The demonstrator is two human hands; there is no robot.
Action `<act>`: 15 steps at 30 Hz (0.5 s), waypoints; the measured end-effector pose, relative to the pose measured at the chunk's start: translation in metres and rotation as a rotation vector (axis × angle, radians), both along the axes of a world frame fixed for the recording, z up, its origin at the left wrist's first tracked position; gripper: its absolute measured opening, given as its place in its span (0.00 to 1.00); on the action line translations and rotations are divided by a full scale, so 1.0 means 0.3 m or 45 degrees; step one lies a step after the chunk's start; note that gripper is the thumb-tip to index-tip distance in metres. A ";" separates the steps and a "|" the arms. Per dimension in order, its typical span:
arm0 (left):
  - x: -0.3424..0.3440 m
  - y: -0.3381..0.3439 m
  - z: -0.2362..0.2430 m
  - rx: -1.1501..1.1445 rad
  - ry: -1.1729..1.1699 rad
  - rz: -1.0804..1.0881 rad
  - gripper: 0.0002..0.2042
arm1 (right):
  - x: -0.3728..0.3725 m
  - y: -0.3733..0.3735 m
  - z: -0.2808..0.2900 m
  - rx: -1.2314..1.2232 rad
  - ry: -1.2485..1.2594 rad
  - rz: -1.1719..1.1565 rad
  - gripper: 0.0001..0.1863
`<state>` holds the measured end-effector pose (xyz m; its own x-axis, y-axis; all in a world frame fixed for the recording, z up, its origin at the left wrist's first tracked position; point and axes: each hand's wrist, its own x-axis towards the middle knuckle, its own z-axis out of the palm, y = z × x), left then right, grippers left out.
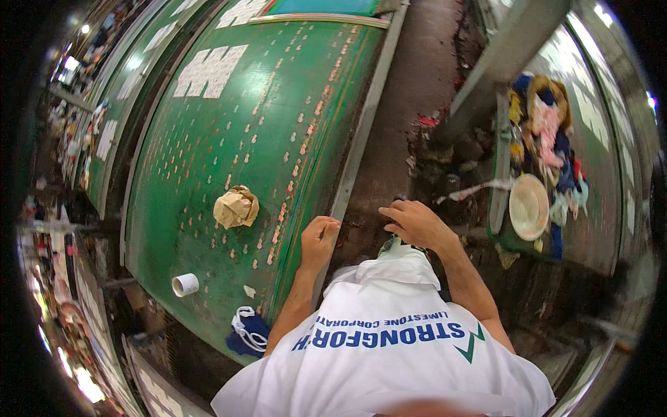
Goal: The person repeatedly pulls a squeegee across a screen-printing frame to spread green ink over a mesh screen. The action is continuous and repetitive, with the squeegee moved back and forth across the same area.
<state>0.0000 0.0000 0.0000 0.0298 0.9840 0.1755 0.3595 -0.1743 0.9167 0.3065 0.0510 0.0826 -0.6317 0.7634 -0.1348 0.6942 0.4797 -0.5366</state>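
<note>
My left hand (320,240) is over the near right edge of a long green printing table (208,156). Its fingers are curled together, and anything inside them is hidden. My right hand (421,224) is beyond the table edge, over the dark aisle. Its fingers point left with the thumb apart, and nothing shows in them. On the table, a crumpled ball of brown paper (236,207) lies left of my left hand. Nearer to me are a white roll of tape (185,285) and a navy cloth item with white straps (248,333).
A metal rail (366,125) borders the table. White printed panels (210,71) lie farther up it, among rows of small pinkish marks. A grey post (500,62) slants at the right, near a pale basin (529,207) and heaped coloured cloths (549,132).
</note>
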 end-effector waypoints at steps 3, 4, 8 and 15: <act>0.053 0.141 -0.007 0.004 -0.022 0.170 0.10 | 0.024 0.259 -0.052 0.098 0.088 0.152 0.23; 0.075 0.206 -0.010 -0.014 -0.064 0.242 0.09 | 0.037 0.357 -0.067 0.118 0.097 0.205 0.23; 0.212 0.517 0.007 -0.020 -0.325 0.570 0.08 | 0.098 0.751 -0.056 0.131 0.086 0.351 0.22; 0.387 0.998 0.025 0.185 -0.128 0.801 0.07 | 0.242 1.354 -0.014 0.170 0.273 0.456 0.20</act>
<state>0.1161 0.2995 0.0076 -0.5677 0.7741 0.2801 0.3472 -0.0833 0.9341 0.3791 0.4571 0.0783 -0.8628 0.4928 0.1129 0.3511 0.7448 -0.5675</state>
